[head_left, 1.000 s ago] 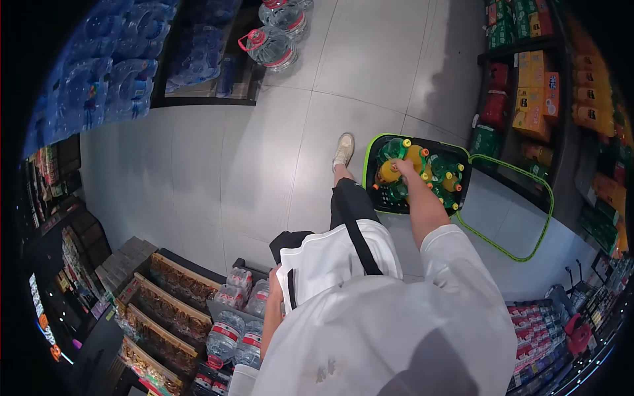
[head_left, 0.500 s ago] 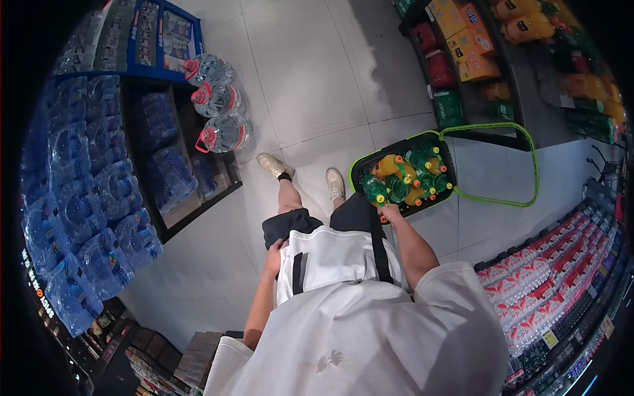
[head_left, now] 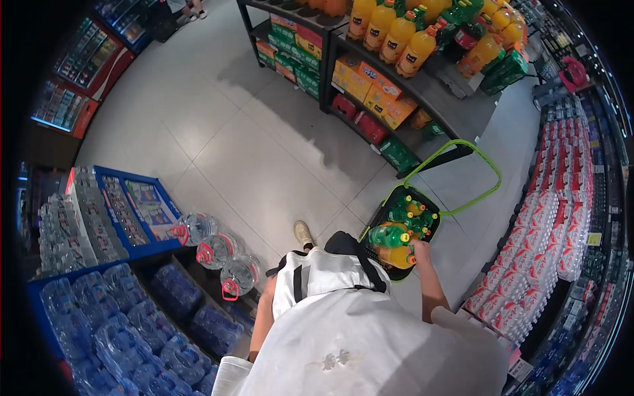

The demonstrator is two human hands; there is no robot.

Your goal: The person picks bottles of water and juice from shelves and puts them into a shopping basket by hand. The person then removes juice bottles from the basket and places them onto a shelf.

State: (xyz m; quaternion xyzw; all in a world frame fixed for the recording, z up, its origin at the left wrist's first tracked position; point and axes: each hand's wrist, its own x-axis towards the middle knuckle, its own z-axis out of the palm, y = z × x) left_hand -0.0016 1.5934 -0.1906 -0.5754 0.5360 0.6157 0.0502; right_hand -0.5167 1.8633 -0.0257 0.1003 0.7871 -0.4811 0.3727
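Observation:
My right hand (head_left: 421,250) is closed at the capped necks of a green soda bottle (head_left: 385,236) and an orange soda bottle (head_left: 394,255). Both bottles lie tilted across the near end of a black shopping basket (head_left: 376,223) with a green rim, their caps turned toward the hand. Several more green and orange bottles (head_left: 415,208) fill the far part of the basket. The basket's green handle (head_left: 500,179) is folded outward, away from me. My left forearm hangs at my side, its hand hidden at the waist behind the white apron.
Ahead, a dark shelf (head_left: 422,82) carries orange soda bottles and drink cartons. Large water jugs (head_left: 239,274) stand on the floor to the left, beside blue-wrapped water packs (head_left: 125,343). Red and white drink packs (head_left: 528,251) line the right. Fridges (head_left: 82,56) stand at far left.
The view has turned and tilted up toward the shelves ahead. My right hand has moved with the green and orange bottles, which now lie higher over the basket. My left hand has slipped from sight.

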